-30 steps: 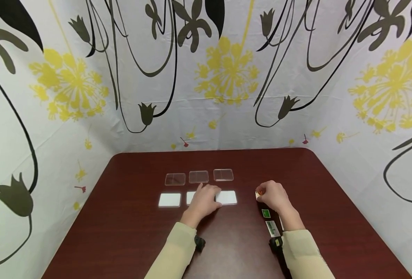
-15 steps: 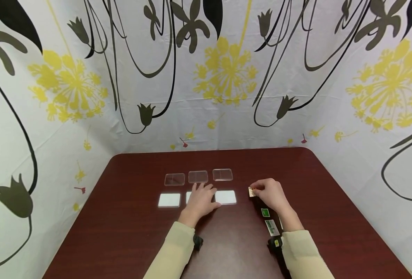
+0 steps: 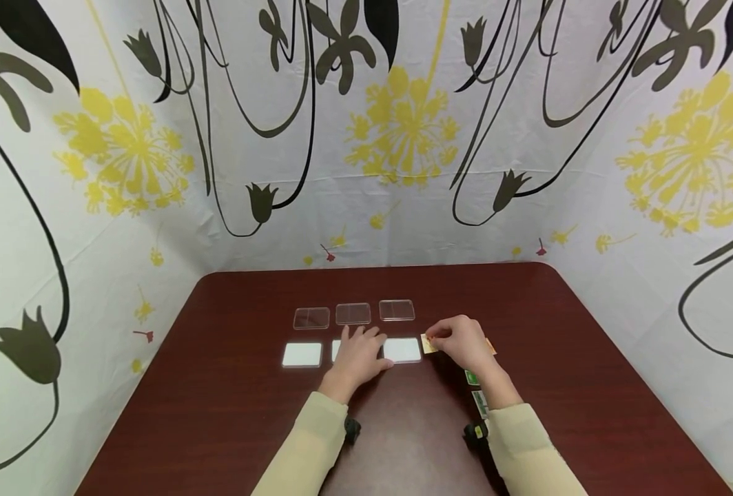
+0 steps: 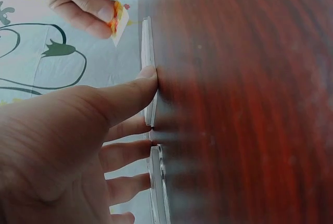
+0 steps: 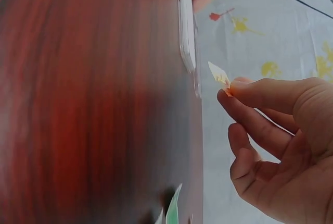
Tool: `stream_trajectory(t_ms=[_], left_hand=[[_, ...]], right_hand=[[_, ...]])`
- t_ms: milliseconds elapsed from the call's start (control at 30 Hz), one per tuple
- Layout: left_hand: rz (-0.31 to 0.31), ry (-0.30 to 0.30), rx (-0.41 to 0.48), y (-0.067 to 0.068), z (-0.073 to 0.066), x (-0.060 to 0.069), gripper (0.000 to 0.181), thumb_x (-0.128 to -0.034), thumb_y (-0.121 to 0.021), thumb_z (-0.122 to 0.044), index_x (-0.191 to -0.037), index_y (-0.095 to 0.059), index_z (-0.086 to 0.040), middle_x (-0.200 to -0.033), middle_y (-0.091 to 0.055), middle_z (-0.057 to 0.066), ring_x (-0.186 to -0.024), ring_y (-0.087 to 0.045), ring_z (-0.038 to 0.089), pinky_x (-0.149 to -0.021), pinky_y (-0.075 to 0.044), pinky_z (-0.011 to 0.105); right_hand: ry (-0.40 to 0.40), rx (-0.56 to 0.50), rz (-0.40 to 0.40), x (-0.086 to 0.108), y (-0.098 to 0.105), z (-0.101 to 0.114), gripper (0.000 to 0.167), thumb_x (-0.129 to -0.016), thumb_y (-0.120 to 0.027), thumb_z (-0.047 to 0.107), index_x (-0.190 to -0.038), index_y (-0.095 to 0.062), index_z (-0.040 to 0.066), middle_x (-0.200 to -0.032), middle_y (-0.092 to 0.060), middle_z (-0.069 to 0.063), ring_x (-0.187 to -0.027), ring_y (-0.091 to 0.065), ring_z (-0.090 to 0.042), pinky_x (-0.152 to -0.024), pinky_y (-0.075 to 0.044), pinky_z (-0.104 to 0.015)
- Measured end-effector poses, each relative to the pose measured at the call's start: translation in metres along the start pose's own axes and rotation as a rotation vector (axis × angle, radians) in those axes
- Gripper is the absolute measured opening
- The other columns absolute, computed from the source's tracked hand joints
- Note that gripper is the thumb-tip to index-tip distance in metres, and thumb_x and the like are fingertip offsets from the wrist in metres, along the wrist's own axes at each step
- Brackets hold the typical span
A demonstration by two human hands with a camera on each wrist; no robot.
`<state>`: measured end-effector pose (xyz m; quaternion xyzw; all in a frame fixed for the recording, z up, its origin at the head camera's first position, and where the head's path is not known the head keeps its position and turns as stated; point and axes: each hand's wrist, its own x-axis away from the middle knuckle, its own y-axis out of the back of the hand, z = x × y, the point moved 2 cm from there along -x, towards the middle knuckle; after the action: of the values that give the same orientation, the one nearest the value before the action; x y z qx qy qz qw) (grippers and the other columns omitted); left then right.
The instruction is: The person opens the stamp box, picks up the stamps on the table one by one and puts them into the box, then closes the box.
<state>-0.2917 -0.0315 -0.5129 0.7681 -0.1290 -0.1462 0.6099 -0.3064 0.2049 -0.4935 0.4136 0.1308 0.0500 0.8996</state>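
My right hand pinches a small paper picture with yellow and orange print between thumb and fingertips. It is raised just right of the rightmost white rectangular slab, apart from it in the right wrist view. My left hand spreads over the middle white slab, largely covering it. In the left wrist view the left thumb touches the near edge of the right slab; the other fingers extend fairly straight behind. Another white slab lies at the left.
Three clear rectangular covers lie in a row behind the slabs. Beside the right forearm are a green picture, a longer greenish picture and an orange-edged piece. A flowered cloth hangs behind the dark red table.
My right hand has moved left with the paper picture, from above the row of pictures to beside the right slab. The left fingers have spread slightly; that hand stays in place.
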Motion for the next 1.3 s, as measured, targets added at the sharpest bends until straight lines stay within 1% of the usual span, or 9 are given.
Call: stream_trajectory(t_ms=[200,433,633,800,933,1133,1300], left_hand=[[0.029,0.012,-0.009,-0.001,0.0,-0.002,0.062,-0.0917,-0.071,-0.05,-0.143,-0.06,-0.016,-0.149,-0.051,0.008,-0.14,-0.043,0.035,-0.116,-0.023,0.059],[0.046,0.016,-0.004,-0.001,0.002,-0.002,0.063,-0.0923,-0.07,-0.051,-0.144,-0.059,-0.016,-0.151,-0.049,0.008,-0.141,-0.041,0.034,-0.117,-0.022,0.057],[0.031,0.004,-0.004,0.001,0.001,-0.003,0.062,-0.0918,-0.07,-0.051,-0.142,-0.06,-0.015,-0.15,-0.051,0.009,-0.139,-0.043,0.034,-0.116,-0.024,0.057],[0.021,-0.003,-0.006,0.002,0.0,-0.002,0.062,-0.091,-0.071,-0.05,-0.14,-0.062,-0.015,-0.148,-0.053,0.009,-0.137,-0.045,0.034,-0.115,-0.026,0.058],[0.018,-0.007,-0.009,0.001,0.0,-0.001,0.061,-0.091,-0.072,-0.049,-0.14,-0.062,-0.015,-0.147,-0.053,0.009,-0.137,-0.046,0.034,-0.114,-0.027,0.058],[0.004,-0.02,-0.009,0.0,0.0,-0.002,0.06,-0.0907,-0.073,-0.049,-0.139,-0.063,-0.014,-0.146,-0.054,0.009,-0.136,-0.047,0.035,-0.114,-0.028,0.058],[-0.002,-0.024,-0.022,0.0,0.0,-0.002,0.06,-0.0904,-0.073,-0.05,-0.138,-0.063,-0.015,-0.145,-0.055,0.009,-0.135,-0.048,0.034,-0.113,-0.029,0.058]], right_hand=[[-0.003,0.003,-0.011,-0.004,-0.003,0.01,0.011,-0.084,-0.079,0.01,-0.09,-0.081,0.019,-0.082,-0.072,0.009,-0.074,-0.064,-0.011,-0.066,-0.053,-0.035],[-0.012,-0.005,-0.01,-0.009,-0.011,0.014,0.011,-0.083,-0.08,0.009,-0.089,-0.081,0.019,-0.081,-0.073,0.009,-0.074,-0.065,-0.009,-0.067,-0.053,-0.034],[-0.025,0.009,0.002,-0.013,-0.018,0.016,0.01,-0.084,-0.079,0.009,-0.086,-0.081,0.019,-0.079,-0.072,0.008,-0.071,-0.064,-0.01,-0.064,-0.052,-0.032],[0.001,0.034,0.004,-0.016,-0.023,0.02,0.012,-0.081,-0.079,0.007,-0.084,-0.081,0.017,-0.077,-0.071,0.008,-0.068,-0.061,-0.01,-0.062,-0.051,-0.032],[-0.004,0.038,0.016,-0.017,-0.027,0.023,0.011,-0.078,-0.079,0.006,-0.083,-0.081,0.016,-0.076,-0.07,0.008,-0.066,-0.06,-0.011,-0.06,-0.05,-0.032],[-0.011,0.095,0.032,-0.018,-0.032,0.025,0.01,-0.075,-0.08,0.007,-0.079,-0.08,0.016,-0.075,-0.069,0.008,-0.064,-0.058,-0.012,-0.058,-0.049,-0.032],[0.0,0.146,0.039,-0.019,-0.036,0.028,0.009,-0.076,-0.08,0.008,-0.078,-0.08,0.016,-0.075,-0.069,0.008,-0.064,-0.057,-0.012,-0.057,-0.049,-0.032]])
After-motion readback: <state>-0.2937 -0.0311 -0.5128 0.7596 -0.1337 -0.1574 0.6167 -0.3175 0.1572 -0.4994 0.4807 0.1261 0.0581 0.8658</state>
